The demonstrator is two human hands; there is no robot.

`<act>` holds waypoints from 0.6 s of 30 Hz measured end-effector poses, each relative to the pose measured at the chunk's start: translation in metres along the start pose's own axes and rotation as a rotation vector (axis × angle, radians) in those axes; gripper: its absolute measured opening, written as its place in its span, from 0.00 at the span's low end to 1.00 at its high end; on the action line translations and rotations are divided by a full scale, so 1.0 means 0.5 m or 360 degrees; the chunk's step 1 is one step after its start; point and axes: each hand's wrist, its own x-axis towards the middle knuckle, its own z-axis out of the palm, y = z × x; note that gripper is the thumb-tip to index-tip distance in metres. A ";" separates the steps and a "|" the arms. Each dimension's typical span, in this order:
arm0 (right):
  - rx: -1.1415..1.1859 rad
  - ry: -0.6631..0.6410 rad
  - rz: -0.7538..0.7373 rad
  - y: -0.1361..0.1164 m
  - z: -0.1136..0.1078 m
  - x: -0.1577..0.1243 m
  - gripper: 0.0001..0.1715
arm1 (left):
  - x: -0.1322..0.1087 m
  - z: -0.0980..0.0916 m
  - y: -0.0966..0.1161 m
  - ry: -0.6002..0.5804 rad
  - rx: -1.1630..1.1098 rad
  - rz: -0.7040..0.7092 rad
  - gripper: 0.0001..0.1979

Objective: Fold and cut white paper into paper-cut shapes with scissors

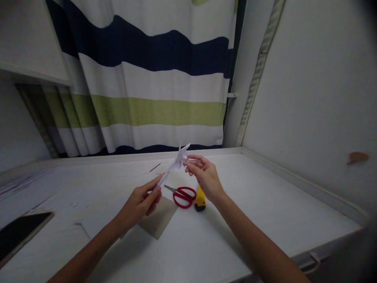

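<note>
A white paper flower (179, 160) on a rolled paper stem is held up over the table. My left hand (145, 198) pinches the lower end of the stem. My right hand (204, 173) has its thumb and fingers closed at the right edge of the flower's petals. Below the hands lie red-handled scissors (183, 197), their blades pointing left. Beside them is a yellow cutter (200, 199) with a black end, partly hidden by my right hand. A grey-brown square card (160, 220) lies under my left hand, which covers part of it.
The white table (182, 259) has a raised back edge. A dark phone or tablet (22, 234) lies at the left, with paper sheets (26, 188) behind it. A thin dark stick (155, 167) lies farther back. A striped curtain (153, 114) hangs behind.
</note>
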 end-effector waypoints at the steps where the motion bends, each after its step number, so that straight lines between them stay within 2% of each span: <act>1: -0.0011 0.0019 -0.0014 -0.003 0.000 0.000 0.16 | 0.000 -0.002 0.002 0.0008 -0.0049 -0.0013 0.25; 4: -0.0063 0.0099 -0.0056 -0.012 0.000 -0.001 0.13 | 0.000 -0.007 0.014 0.0039 -0.0244 -0.0042 0.21; 6: -0.0130 0.0077 -0.0016 -0.008 0.003 -0.004 0.09 | 0.000 -0.008 0.024 0.0060 -0.0414 -0.0026 0.17; 8: -0.0251 -0.0053 0.0124 0.006 0.011 -0.013 0.09 | 0.004 -0.006 0.032 0.0094 -0.0577 -0.0007 0.13; 10: -0.0425 -0.0278 0.0289 0.028 0.025 -0.028 0.12 | 0.010 -0.001 0.038 0.0111 -0.0716 0.0032 0.10; 13: -0.0668 -0.0630 0.0347 0.059 0.047 -0.058 0.18 | 0.026 0.013 0.041 0.0114 -0.0881 0.0119 0.08; 15: -0.0767 -0.0713 0.0295 0.070 0.058 -0.075 0.18 | 0.035 0.025 0.042 0.0151 -0.0944 0.0129 0.08; 18: -0.0893 -0.0656 0.0123 0.076 0.064 -0.086 0.17 | 0.047 0.045 0.046 0.0213 -0.0956 0.0092 0.09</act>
